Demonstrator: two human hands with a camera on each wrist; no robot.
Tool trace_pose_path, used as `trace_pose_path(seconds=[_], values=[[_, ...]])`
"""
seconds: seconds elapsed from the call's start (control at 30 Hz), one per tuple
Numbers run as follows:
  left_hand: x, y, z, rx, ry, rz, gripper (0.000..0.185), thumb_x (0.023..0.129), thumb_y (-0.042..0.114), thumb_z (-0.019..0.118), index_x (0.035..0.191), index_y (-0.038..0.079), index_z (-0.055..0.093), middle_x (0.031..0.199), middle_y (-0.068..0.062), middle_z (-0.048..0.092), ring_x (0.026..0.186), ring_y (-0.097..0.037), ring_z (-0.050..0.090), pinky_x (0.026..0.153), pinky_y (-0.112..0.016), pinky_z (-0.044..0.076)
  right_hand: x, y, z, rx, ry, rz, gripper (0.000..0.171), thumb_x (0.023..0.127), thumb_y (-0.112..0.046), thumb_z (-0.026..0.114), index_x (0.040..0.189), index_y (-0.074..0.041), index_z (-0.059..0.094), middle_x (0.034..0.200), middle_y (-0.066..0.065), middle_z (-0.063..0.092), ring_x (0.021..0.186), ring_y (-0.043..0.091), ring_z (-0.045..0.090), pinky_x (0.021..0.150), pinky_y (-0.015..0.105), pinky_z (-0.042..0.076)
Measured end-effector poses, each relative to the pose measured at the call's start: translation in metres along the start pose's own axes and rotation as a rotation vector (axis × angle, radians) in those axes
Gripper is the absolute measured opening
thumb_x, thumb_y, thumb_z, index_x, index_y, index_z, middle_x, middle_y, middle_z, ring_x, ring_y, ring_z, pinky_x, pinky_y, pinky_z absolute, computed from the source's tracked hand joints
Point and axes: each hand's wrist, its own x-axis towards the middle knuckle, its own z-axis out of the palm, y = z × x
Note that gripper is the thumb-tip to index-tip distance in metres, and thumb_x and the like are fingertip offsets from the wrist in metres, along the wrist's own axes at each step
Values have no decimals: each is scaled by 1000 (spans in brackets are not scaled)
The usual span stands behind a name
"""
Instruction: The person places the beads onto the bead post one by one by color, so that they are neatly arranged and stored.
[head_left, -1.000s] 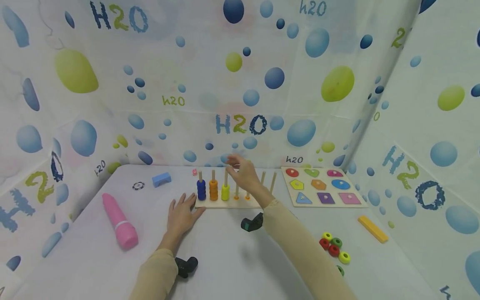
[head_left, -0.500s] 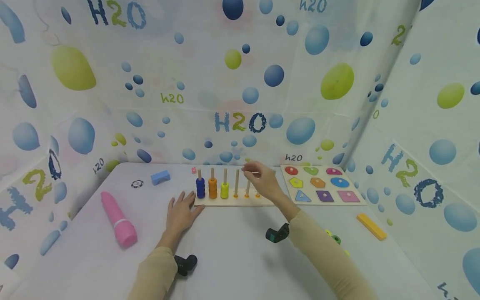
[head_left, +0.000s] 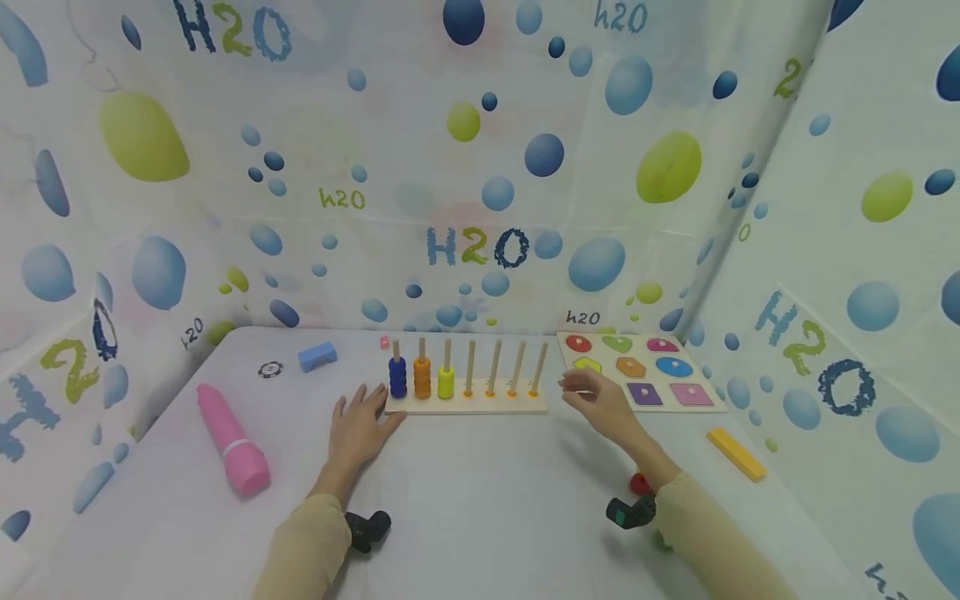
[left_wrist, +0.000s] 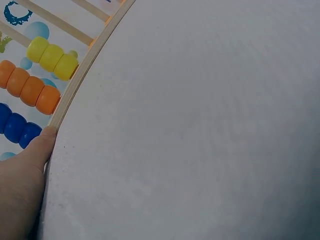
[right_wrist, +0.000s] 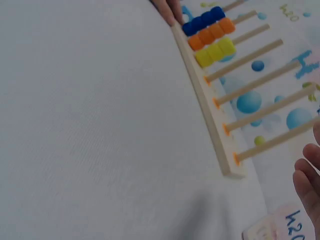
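Observation:
A wooden peg stand (head_left: 468, 407) with upright pegs lies at the back centre. Blue beads (head_left: 397, 379), orange beads (head_left: 422, 379) and yellow beads (head_left: 446, 383) are stacked on its three left pegs; the pegs further right are bare. My left hand (head_left: 360, 429) rests at the stand's left end, fingers mostly straight, with the thumb (left_wrist: 42, 145) against the front edge. My right hand (head_left: 600, 404) is in the air right of the stand, fingers loosely bent and holding nothing, overlapping the shape puzzle board (head_left: 714, 408) in the head view.
A red bead (head_left: 640, 484) and a green bead (head_left: 663, 542) show beside the right sleeve, which hides others. A yellow block (head_left: 736, 454) lies to the right. On the left are a pink club-shaped object (head_left: 234, 442), a blue block (head_left: 317, 357) and a patterned round disc (head_left: 271, 369).
My right hand has moved right, from over the stand's middle pegs to beyond its right end. The left hand stays at the stand's left end. The stacks look the same.

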Motion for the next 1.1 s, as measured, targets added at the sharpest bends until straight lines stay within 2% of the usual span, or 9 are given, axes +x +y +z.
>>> trace_pose_path(seconds=[0.13, 0.27, 0.4, 0.57, 0.7, 1.1], values=[[0, -1, 0, -4, 0, -3, 70, 90, 51, 56, 140, 3, 44, 145, -15, 40, 139, -40, 19, 111, -59, 2, -22, 23, -15, -37, -5, 38, 28, 87, -5, 67, 114, -2, 59, 105, 10, 68, 96, 24, 65, 82, 30, 55], [0, -2, 2, -7, -8, 1, 70, 90, 52, 56, 140, 4, 44, 145, -15, 39, 139, -40, 19, 111, -59, 1, -45, 45, -29, -62, -18, 55, 29, 86, -2, 67, 114, 3, 59, 103, 15, 68, 94, 27, 66, 79, 29, 55], [0, -3, 3, -11, -3, 1, 71, 90, 53, 55, 140, 4, 44, 146, -15, 39, 139, -39, 19, 111, -59, 1, -64, 59, -42, -109, -38, 137, 34, 87, -10, 68, 118, -1, 58, 103, 9, 69, 95, 23, 66, 81, 29, 55], [0, -3, 3, -16, 5, -2, 72, 89, 53, 55, 140, 4, 44, 146, -15, 39, 139, -39, 19, 111, -58, 1, -85, 65, -56, -138, -69, 226, 37, 88, -20, 68, 121, -5, 56, 103, 5, 69, 97, 23, 65, 82, 31, 55], [0, -2, 3, -16, -2, 3, 71, 90, 53, 55, 140, 3, 44, 145, -15, 39, 139, -39, 19, 112, -58, 1, -100, 67, -64, -143, -89, 251, 37, 88, -21, 69, 120, -6, 57, 103, 5, 69, 98, 24, 65, 82, 31, 55], [0, 1, -1, -2, -12, -2, 71, 90, 51, 55, 140, 2, 43, 146, -16, 39, 139, -39, 18, 111, -59, 1, -119, 61, -74, -207, -115, 249, 38, 85, -3, 65, 122, -6, 56, 105, 4, 68, 99, 24, 64, 84, 33, 54]])
